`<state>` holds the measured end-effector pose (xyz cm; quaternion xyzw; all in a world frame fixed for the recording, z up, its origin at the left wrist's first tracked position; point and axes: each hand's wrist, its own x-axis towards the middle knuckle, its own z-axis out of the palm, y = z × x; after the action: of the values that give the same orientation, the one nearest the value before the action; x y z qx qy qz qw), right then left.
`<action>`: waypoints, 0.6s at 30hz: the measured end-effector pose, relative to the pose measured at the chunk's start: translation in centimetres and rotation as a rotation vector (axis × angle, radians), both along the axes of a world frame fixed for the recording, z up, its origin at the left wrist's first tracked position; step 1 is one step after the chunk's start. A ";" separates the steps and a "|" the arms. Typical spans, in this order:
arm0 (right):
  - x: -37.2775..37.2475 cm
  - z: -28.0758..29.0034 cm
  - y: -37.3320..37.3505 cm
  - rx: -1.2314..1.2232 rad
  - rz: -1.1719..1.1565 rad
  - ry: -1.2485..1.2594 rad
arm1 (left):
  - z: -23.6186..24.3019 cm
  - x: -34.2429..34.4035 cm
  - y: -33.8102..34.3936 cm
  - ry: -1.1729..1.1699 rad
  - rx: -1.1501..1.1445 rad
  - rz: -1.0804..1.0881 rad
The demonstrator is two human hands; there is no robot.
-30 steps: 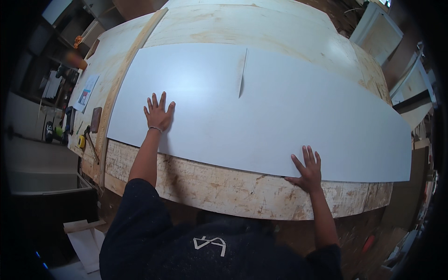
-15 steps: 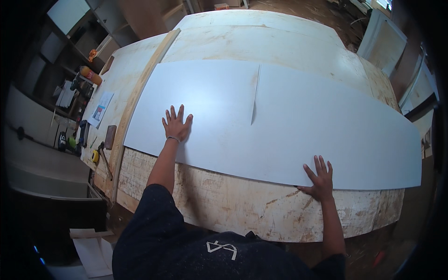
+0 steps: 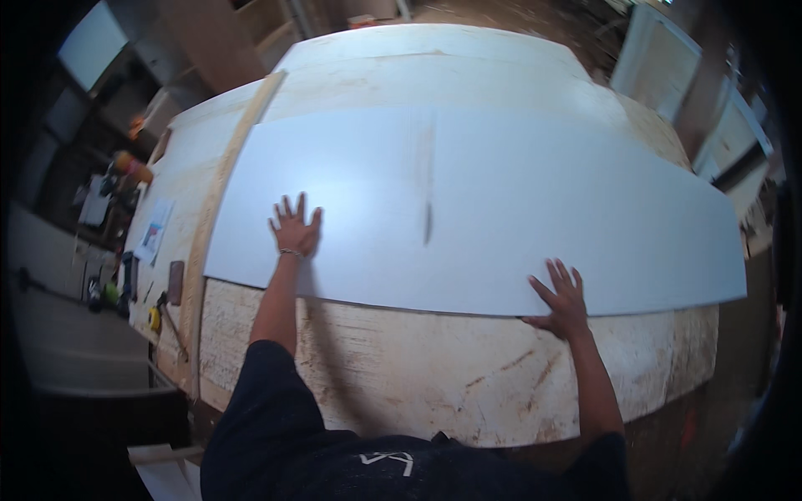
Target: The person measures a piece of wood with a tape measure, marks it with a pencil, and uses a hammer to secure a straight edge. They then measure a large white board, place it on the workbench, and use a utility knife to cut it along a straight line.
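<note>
A large, smooth white panel [image 3: 368, 242] lies flat across the worn workbench [image 3: 401, 367]. On its left part rests my left hand [image 3: 295, 227], fingers spread and holding nothing. My right hand [image 3: 561, 302] is at the panel's near edge, right of the middle; its fingers lie on the surface, stretched apart, and the thumb reaches along the edge. Against or close to the panel's left end runs a long wooden strip [image 3: 219, 179]. A thin dark upright mark or sliver [image 3: 429, 221], blurred, shows near the panel's middle.
Left of the strip lie a hammer [image 3: 173, 330], a yellow tape measure [image 3: 154, 318], a brown block [image 3: 175, 282] and a printed sheet [image 3: 154, 232]. An orange bottle [image 3: 132, 167] and power tools line the left edge. White boards [image 3: 657, 63] lean at the far right.
My view has turned slightly, so bench and panel appear tilted differently and shifted left. Both hands keep their places on the panel, fingers still spread.
</note>
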<state>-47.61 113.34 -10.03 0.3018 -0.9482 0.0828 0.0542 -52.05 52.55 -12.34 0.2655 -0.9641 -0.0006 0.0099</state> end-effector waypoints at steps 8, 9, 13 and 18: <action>-1.5 -0.7 -0.8 0.024 -0.019 -0.035 | 0.5 -1.3 -0.4 0.066 0.066 -0.006; -1.7 -0.7 -0.9 0.024 -0.018 -0.042 | 0.6 -1.4 -0.5 0.049 0.074 0.001; -1.3 -0.4 -1.2 0.052 -0.021 -0.039 | 0.0 -1.4 0.1 0.220 0.054 -0.072; -1.7 -0.6 -1.3 0.036 0.021 0.001 | -1.9 -0.9 -0.7 0.163 0.083 -0.159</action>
<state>-49.36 112.05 -10.64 0.3129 -0.9462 0.0663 0.0483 -52.97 51.85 -14.24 0.1874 -0.9772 -0.0631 0.0770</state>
